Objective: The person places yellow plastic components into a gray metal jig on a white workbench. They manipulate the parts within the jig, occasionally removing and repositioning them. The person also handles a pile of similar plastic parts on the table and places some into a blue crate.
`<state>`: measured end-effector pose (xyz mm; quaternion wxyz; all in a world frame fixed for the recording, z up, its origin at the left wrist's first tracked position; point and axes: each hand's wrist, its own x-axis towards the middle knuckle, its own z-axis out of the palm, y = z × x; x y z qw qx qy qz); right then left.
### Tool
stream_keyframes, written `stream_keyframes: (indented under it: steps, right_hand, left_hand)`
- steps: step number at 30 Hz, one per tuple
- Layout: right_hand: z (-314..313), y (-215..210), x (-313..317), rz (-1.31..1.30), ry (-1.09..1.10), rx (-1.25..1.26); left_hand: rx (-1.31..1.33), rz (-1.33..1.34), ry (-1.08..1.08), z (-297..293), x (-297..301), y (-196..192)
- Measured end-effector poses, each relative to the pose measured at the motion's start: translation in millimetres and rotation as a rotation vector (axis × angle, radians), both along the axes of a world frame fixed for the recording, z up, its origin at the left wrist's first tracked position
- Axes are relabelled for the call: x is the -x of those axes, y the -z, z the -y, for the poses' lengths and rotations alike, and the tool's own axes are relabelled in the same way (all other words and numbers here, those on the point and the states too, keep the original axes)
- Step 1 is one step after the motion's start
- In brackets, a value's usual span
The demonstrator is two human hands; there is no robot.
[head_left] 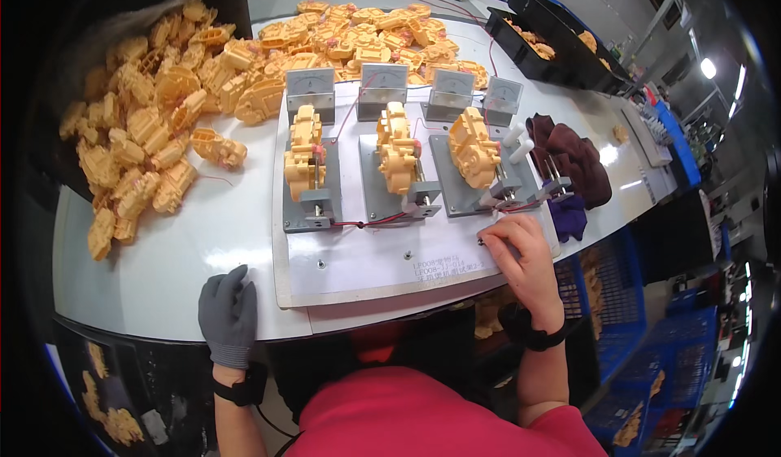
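Observation:
My left hand, in a grey glove, lies on the white tabletop left of a test board, fingers stretched and holding nothing. At the board's right front, my bare right hand pinches a small dark toggle switch. Similar switches stand at the front, a left one and a middle one. On grey fixtures sit three yellow-orange plastic gearbox housings: left, middle and right. Behind them is a row of analog meters, including a left meter.
A black bin spills loose housings at the left; a pile of housings covers the back. A black crate stands back right. Dark cloth lies right of the board. Blue crates stand below the table's right edge.

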<state>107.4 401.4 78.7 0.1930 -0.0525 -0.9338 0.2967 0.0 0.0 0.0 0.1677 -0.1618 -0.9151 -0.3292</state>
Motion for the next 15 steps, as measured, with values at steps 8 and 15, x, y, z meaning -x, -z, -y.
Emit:
stream_keyframes:
  steps: [8,15]
  right_hand:
    - [5.0,-1.2,6.0,0.076,-0.001,0.047]
    - [6.8,3.7,5.6,0.053,0.032,0.029]
  left_hand:
    - [-0.007,-0.047,-0.041,0.0,6.2,1.0]
    - [-0.008,-0.049,-0.061,-1.7,5.3,1.2]
